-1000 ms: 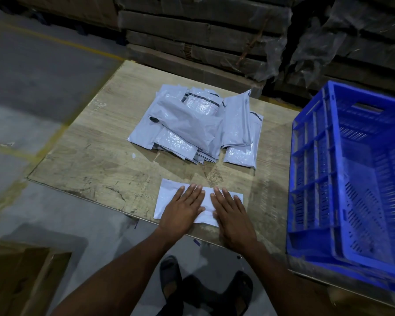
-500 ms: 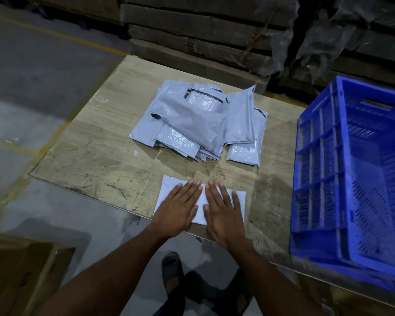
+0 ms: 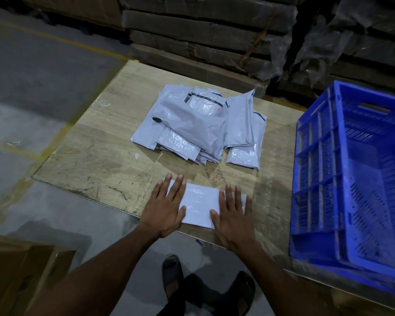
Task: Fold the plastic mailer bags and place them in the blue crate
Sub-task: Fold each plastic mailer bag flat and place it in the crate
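Folded mailer bag [image 3: 200, 205]: lying at desk [image 3: 105, 156] near edge, long axis running left-right; left hand [image 3: 165, 207], right hand [image 3: 234, 218] pressing flat, fingers straight, grasping nothing; blue crate [image 3: 317, 179] sitting rightward, right hand nearer

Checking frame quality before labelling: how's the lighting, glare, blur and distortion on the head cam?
Head view: dim overall, the stacked cartons at the back nearly black; shiny glare patches on the mailer pile and on the folded mailer under the left hand and right hand; wide-angle bending shows on the blue crate and table edges; the floor at far left looks smeared.
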`<state>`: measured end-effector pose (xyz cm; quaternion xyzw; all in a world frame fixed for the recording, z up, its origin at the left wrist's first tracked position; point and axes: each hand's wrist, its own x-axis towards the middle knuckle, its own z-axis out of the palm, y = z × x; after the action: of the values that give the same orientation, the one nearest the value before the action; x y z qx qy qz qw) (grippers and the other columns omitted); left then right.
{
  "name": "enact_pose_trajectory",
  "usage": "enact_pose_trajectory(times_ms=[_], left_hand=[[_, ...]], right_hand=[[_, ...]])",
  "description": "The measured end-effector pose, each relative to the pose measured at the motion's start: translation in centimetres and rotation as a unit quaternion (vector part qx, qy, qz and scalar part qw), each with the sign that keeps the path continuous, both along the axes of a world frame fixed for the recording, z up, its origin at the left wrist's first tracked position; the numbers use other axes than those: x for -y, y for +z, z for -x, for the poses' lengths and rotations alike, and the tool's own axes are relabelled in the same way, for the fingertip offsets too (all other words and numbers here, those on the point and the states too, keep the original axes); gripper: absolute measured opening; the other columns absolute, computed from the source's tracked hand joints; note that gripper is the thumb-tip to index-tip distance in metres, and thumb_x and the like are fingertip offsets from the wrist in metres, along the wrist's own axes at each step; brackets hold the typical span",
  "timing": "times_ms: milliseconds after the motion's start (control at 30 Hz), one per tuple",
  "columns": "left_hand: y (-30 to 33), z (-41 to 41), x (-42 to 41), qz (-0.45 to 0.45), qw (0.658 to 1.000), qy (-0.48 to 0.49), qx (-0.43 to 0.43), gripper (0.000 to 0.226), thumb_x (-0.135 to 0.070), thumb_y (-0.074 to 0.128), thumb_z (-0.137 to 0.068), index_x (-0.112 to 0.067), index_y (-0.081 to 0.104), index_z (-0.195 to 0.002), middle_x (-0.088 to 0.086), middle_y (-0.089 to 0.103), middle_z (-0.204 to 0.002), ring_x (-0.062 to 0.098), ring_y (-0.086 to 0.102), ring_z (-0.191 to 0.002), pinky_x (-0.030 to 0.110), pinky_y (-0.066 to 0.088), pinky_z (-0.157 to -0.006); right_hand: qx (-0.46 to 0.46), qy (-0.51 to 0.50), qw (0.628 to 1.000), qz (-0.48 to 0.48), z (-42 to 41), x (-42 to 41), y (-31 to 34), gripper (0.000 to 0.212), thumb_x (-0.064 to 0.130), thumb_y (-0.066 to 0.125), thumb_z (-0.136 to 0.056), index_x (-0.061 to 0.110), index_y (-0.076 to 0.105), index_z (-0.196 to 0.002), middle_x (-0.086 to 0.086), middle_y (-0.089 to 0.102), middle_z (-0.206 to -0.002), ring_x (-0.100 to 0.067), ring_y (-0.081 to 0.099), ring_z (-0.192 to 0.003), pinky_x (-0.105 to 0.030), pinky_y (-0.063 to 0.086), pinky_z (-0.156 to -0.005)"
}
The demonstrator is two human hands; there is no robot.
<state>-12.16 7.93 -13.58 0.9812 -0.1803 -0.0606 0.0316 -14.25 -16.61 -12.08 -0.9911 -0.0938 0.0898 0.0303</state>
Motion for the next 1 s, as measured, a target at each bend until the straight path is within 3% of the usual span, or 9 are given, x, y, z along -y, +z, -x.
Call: enact_pose_trajectory(times_ms=[133,300,533,633,767,900,1000], left_hand=[[0.1,0.0,-0.2,0.006,1.000,-0.009,-0.004,0.075,-0.049,0.027,-0.104,-0.007,0.015,-0.164,0.010,0.004,-0.173,0.038,0.002,-0.159,0.056,0.022,-0.125],[0.1,-0.1,-0.3,0.005,1.000,-0.009,-0.007,0.075,-0.051,0.027,-0.104,-0.009,0.015,-0.165,0.009,0.001,-0.174,0.038,-0.001,-0.159,0.056,0.020,-0.125],[0.2,0.0,-0.1,-0.009,1.000,-0.002,-0.001,0.075,-0.052,0.026,-0.102,-0.011,0.018,-0.165,0.009,0.002,-0.174,0.040,-0.002,-0.159,0.060,0.018,-0.124],[0.3,0.0,0.1,-0.008,1.000,0.000,-0.002,0.076,-0.053,0.026,-0.102,-0.010,0.019,-0.165,0.010,0.003,-0.174,0.043,-0.003,-0.158,0.060,0.014,-0.125],[0.1,0.0,-0.1,-0.004,1.000,-0.008,0.004,0.076,-0.054,0.028,-0.102,-0.010,0.022,-0.164,0.012,0.006,-0.173,0.045,0.000,-0.158,0.060,0.014,-0.125],[-0.2,-0.1,-0.3,-0.004,1.000,-0.009,0.008,0.077,-0.056,0.027,-0.103,-0.012,0.017,-0.165,0.013,0.002,-0.173,0.044,-0.003,-0.158,0.059,0.012,-0.125],[-0.1,0.0,-0.3,-0.007,1.000,-0.011,0.005,0.077,-0.056,0.028,-0.103,-0.011,0.019,-0.165,0.014,0.004,-0.173,0.045,0.000,-0.157,0.059,0.011,-0.125]], right_hand=[[0.010,0.073,0.997,-0.022,-0.3,-4.3,0.6,0.060,0.044,0.025,-0.106,0.017,0.024,-0.160,-0.001,0.009,-0.169,-0.026,-0.002,-0.156,-0.062,0.011,-0.120],[0.000,0.034,0.999,-0.018,0.0,-0.4,-0.3,0.062,0.056,0.021,-0.105,0.030,0.019,-0.160,0.002,0.006,-0.170,-0.027,0.001,-0.156,-0.055,0.014,-0.122],[-0.061,-0.024,0.998,-0.005,0.7,3.1,0.2,0.075,0.069,0.011,-0.100,0.030,-0.013,-0.159,0.000,-0.031,-0.163,-0.022,-0.028,-0.151,-0.055,-0.003,-0.123],[-0.021,-0.045,0.999,0.000,0.6,1.7,0.6,0.075,0.063,0.019,-0.101,0.022,0.001,-0.161,-0.011,-0.016,-0.167,-0.034,-0.017,-0.153,-0.061,-0.004,-0.121],[-0.005,0.100,0.995,-0.017,0.2,-1.2,0.5,0.065,0.059,0.017,-0.104,0.026,0.020,-0.161,-0.002,0.004,-0.170,-0.031,-0.004,-0.155,-0.069,0.011,-0.117],[-0.032,0.050,0.998,-0.017,0.2,1.5,0.1,0.069,0.069,0.016,-0.100,0.039,0.003,-0.160,0.006,-0.013,-0.168,-0.024,-0.016,-0.154,-0.061,0.003,-0.121],[-0.041,0.022,0.999,-0.024,0.7,2.7,0.6,0.076,0.075,0.018,-0.097,0.038,-0.005,-0.160,0.004,-0.025,-0.166,-0.023,-0.025,-0.152,-0.058,-0.003,-0.122]])
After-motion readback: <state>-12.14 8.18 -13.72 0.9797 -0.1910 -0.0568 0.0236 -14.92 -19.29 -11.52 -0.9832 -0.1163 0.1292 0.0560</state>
